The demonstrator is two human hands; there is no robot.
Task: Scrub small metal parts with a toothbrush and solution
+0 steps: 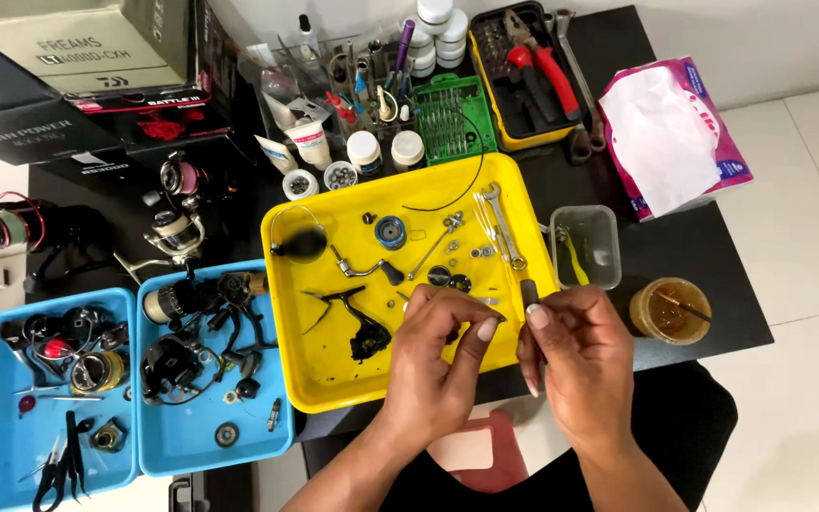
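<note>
My left hand [440, 351] hovers over the near right corner of the yellow tray [326, 379], fingers curled and pinched together; what it pinches is too small to make out. My right hand [575, 356] sits just beside it at the tray's right edge, gripping a small dark cylindrical part [529, 290] that sticks up between thumb and forefinger. In the tray lie a black reel body [362, 327], a crank handle [364, 269], a blue round part [391, 231], a wrench [502, 226] and several small washers and screws.
Two blue trays [11, 446] [191, 446] at left hold reel parts, pliers and spools. Fishing reels [177, 223] and boxes [78, 66] stand behind. A green bit set [452, 118], yellow tool case [523, 76], clear tub [586, 246], amber grease jar [667, 310] and tissue pack [675, 133] surround the tray.
</note>
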